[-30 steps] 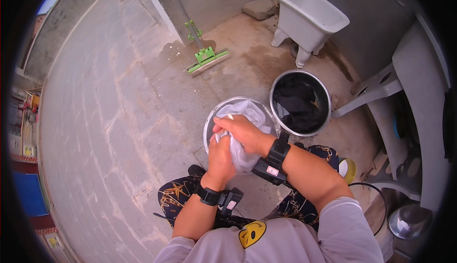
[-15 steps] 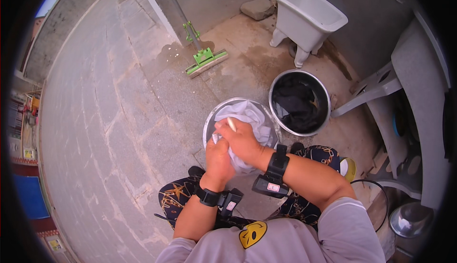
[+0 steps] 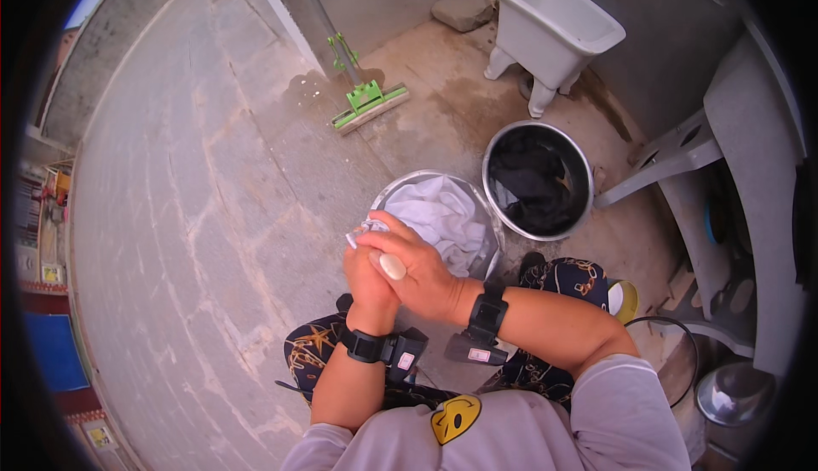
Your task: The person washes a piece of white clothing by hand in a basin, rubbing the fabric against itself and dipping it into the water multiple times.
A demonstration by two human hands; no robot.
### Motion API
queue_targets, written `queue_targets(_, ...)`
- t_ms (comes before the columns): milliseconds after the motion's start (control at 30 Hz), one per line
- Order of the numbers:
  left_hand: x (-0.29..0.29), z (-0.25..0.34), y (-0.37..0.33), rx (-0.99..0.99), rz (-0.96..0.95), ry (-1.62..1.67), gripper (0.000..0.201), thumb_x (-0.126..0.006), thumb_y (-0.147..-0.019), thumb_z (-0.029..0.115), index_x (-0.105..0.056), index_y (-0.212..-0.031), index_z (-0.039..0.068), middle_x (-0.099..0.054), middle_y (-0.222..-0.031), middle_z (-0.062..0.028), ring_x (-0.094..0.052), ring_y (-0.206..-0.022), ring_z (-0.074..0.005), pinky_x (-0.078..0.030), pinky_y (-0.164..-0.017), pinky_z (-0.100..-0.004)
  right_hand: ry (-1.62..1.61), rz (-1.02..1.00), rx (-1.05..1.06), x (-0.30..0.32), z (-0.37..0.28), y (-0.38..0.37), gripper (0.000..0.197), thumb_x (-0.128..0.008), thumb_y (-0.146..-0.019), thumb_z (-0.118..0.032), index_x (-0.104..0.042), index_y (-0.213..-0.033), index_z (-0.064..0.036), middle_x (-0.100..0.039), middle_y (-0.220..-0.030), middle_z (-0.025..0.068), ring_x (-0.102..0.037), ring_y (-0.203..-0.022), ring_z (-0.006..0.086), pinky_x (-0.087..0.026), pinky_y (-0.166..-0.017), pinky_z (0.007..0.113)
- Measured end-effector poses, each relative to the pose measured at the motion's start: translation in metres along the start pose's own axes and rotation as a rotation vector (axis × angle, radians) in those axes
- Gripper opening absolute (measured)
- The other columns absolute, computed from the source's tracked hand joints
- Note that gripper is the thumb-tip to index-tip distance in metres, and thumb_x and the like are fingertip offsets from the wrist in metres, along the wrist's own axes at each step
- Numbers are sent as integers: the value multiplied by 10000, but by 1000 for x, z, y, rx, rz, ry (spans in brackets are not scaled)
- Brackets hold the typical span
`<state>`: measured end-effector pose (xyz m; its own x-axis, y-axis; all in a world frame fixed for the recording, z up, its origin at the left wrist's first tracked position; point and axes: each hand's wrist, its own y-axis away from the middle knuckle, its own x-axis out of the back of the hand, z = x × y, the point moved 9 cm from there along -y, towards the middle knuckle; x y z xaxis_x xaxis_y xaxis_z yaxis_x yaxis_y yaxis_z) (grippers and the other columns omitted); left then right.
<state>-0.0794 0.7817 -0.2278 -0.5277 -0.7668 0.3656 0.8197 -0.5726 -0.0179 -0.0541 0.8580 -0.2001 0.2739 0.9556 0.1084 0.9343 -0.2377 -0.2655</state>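
Note:
A white cloth [image 3: 439, 215] lies bunched in a round metal basin [image 3: 493, 249] between my knees. Over the basin's near left edge, my left hand [image 3: 368, 290] is closed around a gathered bit of the cloth; a small fold pokes out past the fingers. My right hand [image 3: 426, 273] presses against it from the right, its fingers lying over the left hand. Under the right thumb shows a pale, smooth oval piece that looks like a bar of soap [image 3: 392, 266]. The palms and the cloth between them are hidden.
A second metal basin [image 3: 588, 190] with dark cloth in water [image 3: 532, 177] stands to the right. Beyond are a white footed tub [image 3: 558, 19] and a green mop [image 3: 368, 100]. Grey plastic furniture [image 3: 750, 173] and a metal bowl [image 3: 734, 392] are at the right.
Both hands have moved toward me and left, from over the middle of the basin to its near left edge. More white cloth now shows, and the pale piece has turned its broad side up.

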Motion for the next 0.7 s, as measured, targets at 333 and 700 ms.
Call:
queue_targets(333, -9, -42, 8, 458, 260, 1058, 162, -453, -893, 99, -520, -1027, 37, -578, -927, -66, -579, -816, -144, -485, -684, -270, 34, -43, 23, -7, -12, 5, 237, -521, -920, -174, -593, -1075, -9, -545, -1206, 157, -510, -1120, 214, -387, -958, 306)
queue_targets(700, 0, -47, 5, 383, 336, 1072, 132, -474, -886, 120, -523, -985, 47, -572, -893, -55, -584, -834, -155, -500, -697, -284, 140, -38, 125, -5, -8, 9, 284, -490, -933, -194, -565, -1144, -20, -600, -1113, 154, -545, -1093, 239, -406, -945, 300)
